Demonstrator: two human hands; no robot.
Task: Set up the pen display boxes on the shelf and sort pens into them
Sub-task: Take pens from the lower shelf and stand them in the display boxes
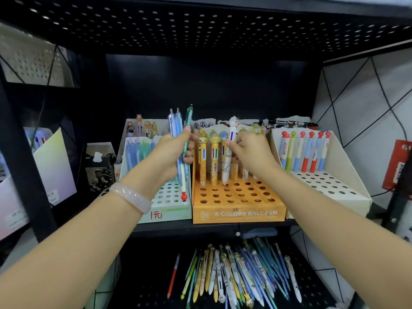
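Fingers of the left hand (172, 152) curl round a bunch of thin pens (179, 139). Those pens stand almost straight up, tips down, over the green box (169, 210).

Next comes the orange box (238, 211) in the middle of the shelf (214, 226). Fingers of the right hand (252, 150) pinch a fat white pen (227, 161). It stands tall, and its bottom end sits right at a hole in the orange box, just below the fingers. My guess is that it only needs a push straight down. The right hand is the near one for this.

Further right is the cream box (347, 204) with red-topped pens (305, 152).

Down below lie many loose pens (236, 277), still to be sorted.
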